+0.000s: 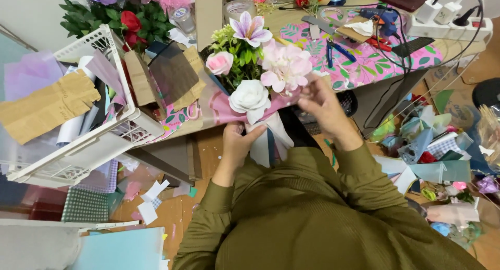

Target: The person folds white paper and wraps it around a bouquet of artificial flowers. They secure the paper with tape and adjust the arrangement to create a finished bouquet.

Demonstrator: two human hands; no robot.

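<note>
Two hands work an artificial bouquet (255, 74) at the table's near edge: left hand (237, 145) clamped around its stems, right hand (320, 101) pinching pink wrapping paper (221, 111), which appears to need snugging next.

In my two hands, left hand (237, 142) and right hand (324, 106), I hold one bouquet (255, 77). In it I count one white rose (250, 96), one pink rose (219, 63) and one purple lily (250, 29). Beside me stands one white basket (104, 140). On the table (364, 67) lie one glue gun (380, 16) and one power strip (448, 25).
</note>
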